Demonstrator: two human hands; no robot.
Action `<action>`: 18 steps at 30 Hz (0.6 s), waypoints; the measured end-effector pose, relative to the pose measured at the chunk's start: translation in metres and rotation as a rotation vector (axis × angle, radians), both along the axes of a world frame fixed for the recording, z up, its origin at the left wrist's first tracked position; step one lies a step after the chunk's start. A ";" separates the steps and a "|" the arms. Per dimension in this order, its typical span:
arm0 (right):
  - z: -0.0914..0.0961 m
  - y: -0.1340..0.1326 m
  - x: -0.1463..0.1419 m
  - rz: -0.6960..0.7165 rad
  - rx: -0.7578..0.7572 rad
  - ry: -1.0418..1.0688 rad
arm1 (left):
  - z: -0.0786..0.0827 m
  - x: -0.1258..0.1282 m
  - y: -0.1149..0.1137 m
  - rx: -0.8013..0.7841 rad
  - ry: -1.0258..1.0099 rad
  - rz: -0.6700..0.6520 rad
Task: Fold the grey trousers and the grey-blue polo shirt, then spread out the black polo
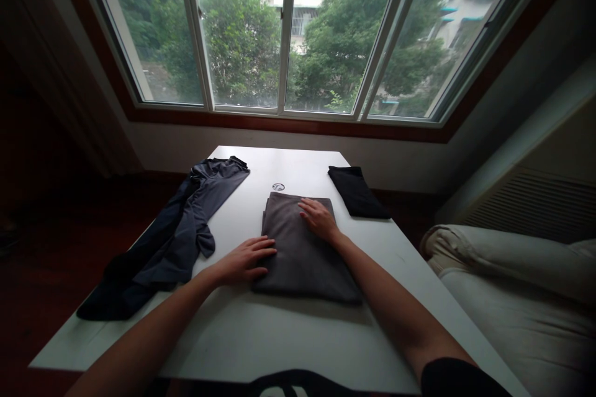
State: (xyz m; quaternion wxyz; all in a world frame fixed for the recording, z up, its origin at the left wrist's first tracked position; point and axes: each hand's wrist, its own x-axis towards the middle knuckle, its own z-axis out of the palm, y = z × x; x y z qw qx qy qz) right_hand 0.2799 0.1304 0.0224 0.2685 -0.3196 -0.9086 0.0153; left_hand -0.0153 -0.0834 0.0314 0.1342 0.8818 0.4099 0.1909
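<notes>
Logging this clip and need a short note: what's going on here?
A person has both hands at a folded grey cloth on a white table. The right hand rests on its far part; the left hand touches its left edge. Rumpled dark clothing lies on the table's left side, and a folded black cloth lies by its right edge.

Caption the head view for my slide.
Left hand at the edge, right hand atop a folded grey cloth; dark clothes left, folded black cloth right, on a white table.
</notes>
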 end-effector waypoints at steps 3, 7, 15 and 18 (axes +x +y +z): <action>-0.009 0.001 -0.005 0.090 -0.102 -0.027 | -0.001 0.000 0.001 -0.003 0.005 0.001; -0.017 0.007 -0.003 0.084 -0.145 0.014 | -0.004 -0.001 0.002 -0.007 0.008 0.002; -0.018 0.008 -0.001 0.083 -0.159 0.032 | -0.007 -0.001 0.003 0.015 -0.017 0.006; -0.018 0.008 -0.001 0.077 -0.151 0.023 | -0.007 0.003 0.007 0.027 -0.046 0.038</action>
